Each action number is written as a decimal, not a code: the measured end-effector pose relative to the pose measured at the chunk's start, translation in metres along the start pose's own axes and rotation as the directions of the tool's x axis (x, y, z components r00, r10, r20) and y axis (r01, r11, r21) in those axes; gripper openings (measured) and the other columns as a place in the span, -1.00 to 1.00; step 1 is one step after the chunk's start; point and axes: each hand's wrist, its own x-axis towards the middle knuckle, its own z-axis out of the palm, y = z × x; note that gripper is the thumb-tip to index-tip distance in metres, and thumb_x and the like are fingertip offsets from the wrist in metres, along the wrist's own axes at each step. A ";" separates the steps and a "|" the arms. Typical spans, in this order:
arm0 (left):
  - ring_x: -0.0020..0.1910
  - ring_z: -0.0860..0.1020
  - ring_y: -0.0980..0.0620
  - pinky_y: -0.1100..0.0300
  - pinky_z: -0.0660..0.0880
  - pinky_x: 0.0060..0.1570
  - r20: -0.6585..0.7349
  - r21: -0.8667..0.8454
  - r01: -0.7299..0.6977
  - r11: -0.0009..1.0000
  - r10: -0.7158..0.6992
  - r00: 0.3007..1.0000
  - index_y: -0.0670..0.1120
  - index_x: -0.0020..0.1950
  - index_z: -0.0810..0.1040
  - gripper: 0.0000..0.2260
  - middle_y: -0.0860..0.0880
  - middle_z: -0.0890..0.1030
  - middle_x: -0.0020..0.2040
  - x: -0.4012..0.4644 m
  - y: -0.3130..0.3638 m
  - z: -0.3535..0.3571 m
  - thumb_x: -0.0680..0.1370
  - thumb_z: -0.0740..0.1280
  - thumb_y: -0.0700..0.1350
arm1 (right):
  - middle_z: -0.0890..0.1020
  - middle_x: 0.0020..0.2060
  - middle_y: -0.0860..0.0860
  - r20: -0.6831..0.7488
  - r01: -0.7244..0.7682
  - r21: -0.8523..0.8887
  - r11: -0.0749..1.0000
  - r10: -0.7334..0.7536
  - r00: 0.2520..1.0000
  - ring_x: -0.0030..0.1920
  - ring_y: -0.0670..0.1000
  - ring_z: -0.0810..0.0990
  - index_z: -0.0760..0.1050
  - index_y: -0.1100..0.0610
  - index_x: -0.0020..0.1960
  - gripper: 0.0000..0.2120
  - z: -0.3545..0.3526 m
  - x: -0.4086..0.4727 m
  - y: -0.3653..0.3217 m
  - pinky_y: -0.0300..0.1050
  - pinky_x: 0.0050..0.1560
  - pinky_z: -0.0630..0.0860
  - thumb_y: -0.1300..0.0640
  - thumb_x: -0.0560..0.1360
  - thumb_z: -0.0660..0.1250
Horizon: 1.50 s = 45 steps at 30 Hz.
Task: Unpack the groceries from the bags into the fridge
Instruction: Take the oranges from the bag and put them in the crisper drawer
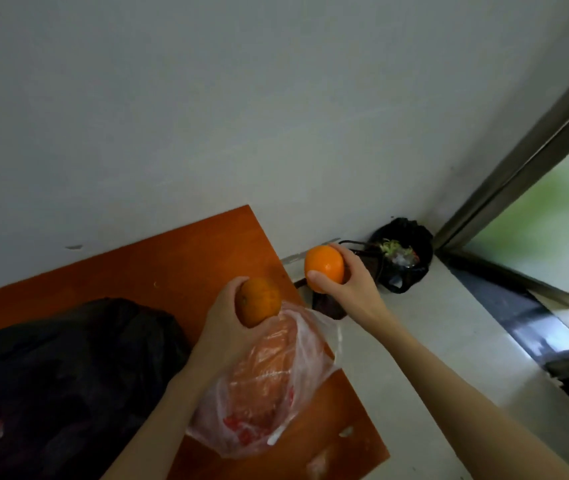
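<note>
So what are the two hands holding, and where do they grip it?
Each holds an orange. The left hand cups one orange round its side; the right hand grips the other orange, thumb in front, fingers behind.

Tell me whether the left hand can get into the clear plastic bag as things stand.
Probably not yet. The left hand hovers right above the clear plastic bag, so the path is free, but its grip is full: its fingers curl round an orange. It would likely have to put that down first.

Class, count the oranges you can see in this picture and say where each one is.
2. One orange in the left hand, one orange in the right hand. The clear bag may hide more.
</note>
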 end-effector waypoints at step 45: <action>0.03 0.49 0.06 0.22 0.45 0.00 0.880 -0.438 -0.584 0.683 0.459 -0.123 0.14 0.25 0.20 -0.39 0.03 0.41 0.16 -0.709 0.235 0.558 0.35 0.48 0.09 | 0.40 0.16 -0.05 -0.902 -0.366 0.432 0.824 0.391 -0.185 0.08 -0.02 0.46 0.25 -0.02 0.37 -0.32 -0.338 -0.965 0.224 -0.15 0.06 0.41 -0.04 0.35 0.48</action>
